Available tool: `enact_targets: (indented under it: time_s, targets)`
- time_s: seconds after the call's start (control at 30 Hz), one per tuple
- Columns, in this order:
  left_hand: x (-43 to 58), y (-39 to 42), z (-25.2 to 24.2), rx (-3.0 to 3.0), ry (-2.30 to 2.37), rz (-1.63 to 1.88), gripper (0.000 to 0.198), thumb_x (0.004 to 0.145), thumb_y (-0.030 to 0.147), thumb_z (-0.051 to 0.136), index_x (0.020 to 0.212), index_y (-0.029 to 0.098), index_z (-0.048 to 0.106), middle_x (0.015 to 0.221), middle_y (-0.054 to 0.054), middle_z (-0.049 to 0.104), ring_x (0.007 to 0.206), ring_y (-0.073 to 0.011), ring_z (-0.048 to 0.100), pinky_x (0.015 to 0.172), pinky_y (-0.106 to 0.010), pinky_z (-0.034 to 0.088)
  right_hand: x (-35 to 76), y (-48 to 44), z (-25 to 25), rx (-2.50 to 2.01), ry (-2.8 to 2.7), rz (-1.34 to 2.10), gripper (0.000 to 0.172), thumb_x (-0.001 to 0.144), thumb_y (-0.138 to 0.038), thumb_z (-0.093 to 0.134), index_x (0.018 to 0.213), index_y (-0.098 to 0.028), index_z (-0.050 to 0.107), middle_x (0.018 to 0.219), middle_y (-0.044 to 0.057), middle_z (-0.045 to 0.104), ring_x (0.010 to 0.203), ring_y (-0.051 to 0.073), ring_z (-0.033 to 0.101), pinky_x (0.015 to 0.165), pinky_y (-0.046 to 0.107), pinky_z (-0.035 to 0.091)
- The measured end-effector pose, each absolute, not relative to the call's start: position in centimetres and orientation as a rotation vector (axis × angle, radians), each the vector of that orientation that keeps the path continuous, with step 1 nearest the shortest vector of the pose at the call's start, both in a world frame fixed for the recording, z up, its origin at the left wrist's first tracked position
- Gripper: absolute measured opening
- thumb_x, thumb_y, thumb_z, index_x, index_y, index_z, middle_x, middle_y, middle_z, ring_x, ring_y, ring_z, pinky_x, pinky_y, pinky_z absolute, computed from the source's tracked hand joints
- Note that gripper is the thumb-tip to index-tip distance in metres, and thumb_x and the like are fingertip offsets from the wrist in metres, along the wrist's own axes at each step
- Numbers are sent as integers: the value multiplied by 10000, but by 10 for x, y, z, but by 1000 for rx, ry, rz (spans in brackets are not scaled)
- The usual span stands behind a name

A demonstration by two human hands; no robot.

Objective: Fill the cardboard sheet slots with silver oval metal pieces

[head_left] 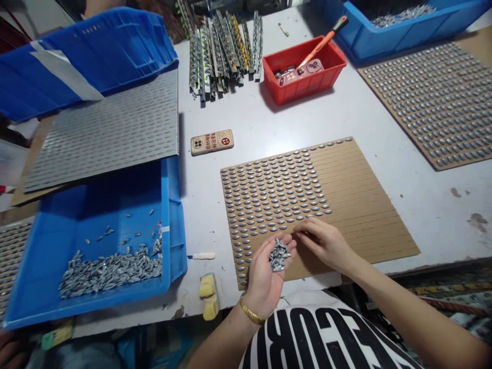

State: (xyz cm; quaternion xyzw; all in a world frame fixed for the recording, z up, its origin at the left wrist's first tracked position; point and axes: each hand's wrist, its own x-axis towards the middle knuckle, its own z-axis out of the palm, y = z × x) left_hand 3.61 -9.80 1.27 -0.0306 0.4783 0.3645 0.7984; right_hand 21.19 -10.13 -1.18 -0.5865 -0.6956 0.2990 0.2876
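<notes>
My left hand (265, 271) is cupped palm up, holding a small heap of grey oval metal pieces (279, 254) over the near edge of a brown grooved board (365, 205). Rows of the same pieces (272, 192) fill the board's left half. My right hand (323, 238) rests on the board just right of the left hand, fingers pinched together near the lowest filled row. What the pinch holds is too small to make out.
A blue bin (49, 287) with several loose metal pieces stands at the left, with a perforated grey sheet (107, 130) behind it. A red tray (303, 66), a phone (212, 141), metal strips (223, 46), a filled board (434, 97) and yellow sponges (207, 294) lie around.
</notes>
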Motion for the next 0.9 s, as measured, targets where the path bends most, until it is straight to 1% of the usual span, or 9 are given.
enact_targets:
  time_s: [0.13,0.33,0.47,0.53,0.63,0.77,0.9]
  targets:
    - [35,-98,14,-69,1033,789,263,827,214,605,1059,92,625,1095,-186,677,1031,-268,646,964,-402,474,215,-91,-20,-1552,-2026,663,210,935,-197,431,968,-197,639,892,79,633,817,181,598,705,283,484]
    - [31,-99,13,-50,1028,787,262,834,228,599,1061,101,634,1109,-182,674,1046,-262,640,969,-389,469,216,-87,-29,-1629,-2199,569,241,930,-143,421,999,-201,645,920,65,622,790,147,600,660,227,452]
    - [31,-99,12,-45,1023,795,274,832,238,604,1067,100,635,1106,-186,673,1047,-271,639,961,-396,473,216,-88,-33,-1658,-2221,490,221,931,-141,422,963,-178,637,911,68,623,787,138,594,644,212,433]
    - [31,-99,12,-45,1019,797,275,829,242,609,1064,102,638,1104,-183,673,1041,-272,641,959,-398,474,216,-89,-34,-1664,-2238,452,214,925,-138,430,955,-176,638,911,70,626,790,139,590,635,209,427]
    - [32,-97,13,-50,1013,789,278,832,255,606,1065,107,640,1120,-178,668,1044,-272,640,958,-396,476,216,-90,-34,-1642,-2291,404,220,915,-137,435,996,-180,636,923,74,628,793,142,578,626,208,426]
    - [33,-95,13,-58,1018,782,275,833,267,603,1054,109,645,1109,-173,672,1035,-270,645,942,-388,490,216,-91,-32,-1614,-2330,392,230,914,-128,433,1046,-169,617,946,87,623,833,159,577,651,222,438]
    - [33,-96,12,-70,1016,784,278,838,272,595,1059,108,641,1114,-178,669,1034,-270,646,938,-395,495,215,-90,-32,-1638,-2335,380,209,915,-126,444,1025,-161,618,935,84,619,809,162,574,628,229,437]
